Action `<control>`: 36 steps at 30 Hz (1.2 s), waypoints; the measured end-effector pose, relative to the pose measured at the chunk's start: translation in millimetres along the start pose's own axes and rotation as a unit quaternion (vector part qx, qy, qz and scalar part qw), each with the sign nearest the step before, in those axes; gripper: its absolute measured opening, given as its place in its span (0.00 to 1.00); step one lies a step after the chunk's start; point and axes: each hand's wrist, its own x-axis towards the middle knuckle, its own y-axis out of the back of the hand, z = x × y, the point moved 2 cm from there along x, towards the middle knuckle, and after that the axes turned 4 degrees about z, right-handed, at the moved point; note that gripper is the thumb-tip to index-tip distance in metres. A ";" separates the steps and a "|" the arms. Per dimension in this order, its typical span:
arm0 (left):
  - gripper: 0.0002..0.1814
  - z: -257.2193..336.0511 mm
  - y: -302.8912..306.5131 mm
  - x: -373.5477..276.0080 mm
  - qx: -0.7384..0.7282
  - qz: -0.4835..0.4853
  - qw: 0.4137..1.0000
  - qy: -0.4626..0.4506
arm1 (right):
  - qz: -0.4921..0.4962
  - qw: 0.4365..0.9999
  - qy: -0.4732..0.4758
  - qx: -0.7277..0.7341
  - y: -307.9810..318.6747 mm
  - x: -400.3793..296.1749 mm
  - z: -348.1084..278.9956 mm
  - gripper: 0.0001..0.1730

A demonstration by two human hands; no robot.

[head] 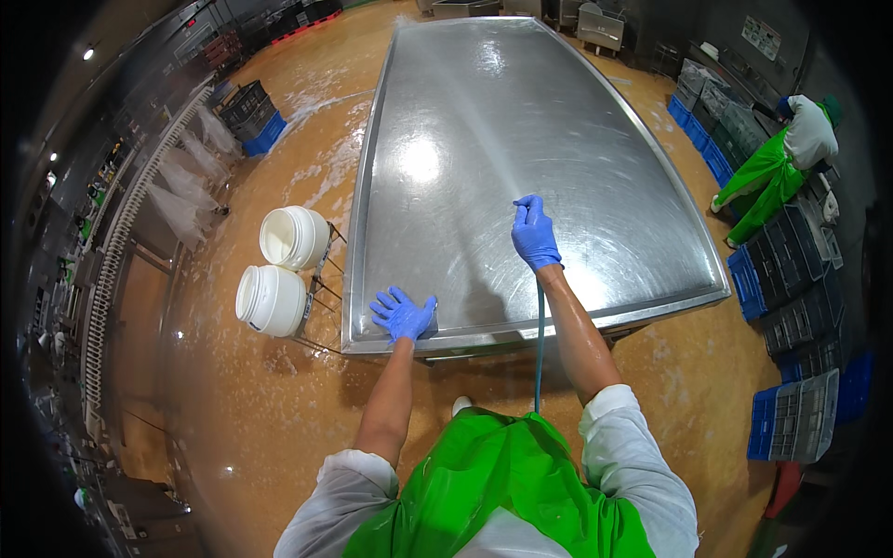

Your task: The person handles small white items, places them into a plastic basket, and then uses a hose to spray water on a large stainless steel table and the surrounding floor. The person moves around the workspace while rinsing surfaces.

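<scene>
In a blue glove, my right hand [536, 234] grips the end of a thin blue-green hose [541, 349] over the near half of a large stainless steel table [446, 230]. A jet of water [485, 132] shoots from my fist toward the table's far left corner. The nozzle itself is hidden by my fingers. From beneath my wrist the hose runs down past the near edge toward my green apron [502, 481]. My left hand [404, 315], also gloved in blue, lies with fingers spread on the table's near left corner. The wet steel has a raised rim all around.
Two white plastic drums [294, 237] rest on a metal stand left of the table. Stacked crates [785, 244] line the right side, where a co-worker [788, 160] bends over. A roller conveyor [118, 279] runs along the left. Water and foam cover the orange floor [279, 404].
</scene>
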 end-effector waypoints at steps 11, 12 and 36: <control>0.61 -4.8 1.1 5.4 0.011 -0.003 1.000 0.005 | 0.063 0.996 -0.045 -0.049 24.7 8.5 14.3 0.09; 0.61 -5.2 0.8 5.7 0.012 -0.002 1.000 0.005 | 0.065 0.996 -0.043 -0.054 27.0 8.9 15.9 0.10; 0.61 -11.0 -1.6 10.4 0.011 0.003 1.000 0.005 | 0.156 0.983 -0.036 -0.090 69.6 18.7 49.5 0.10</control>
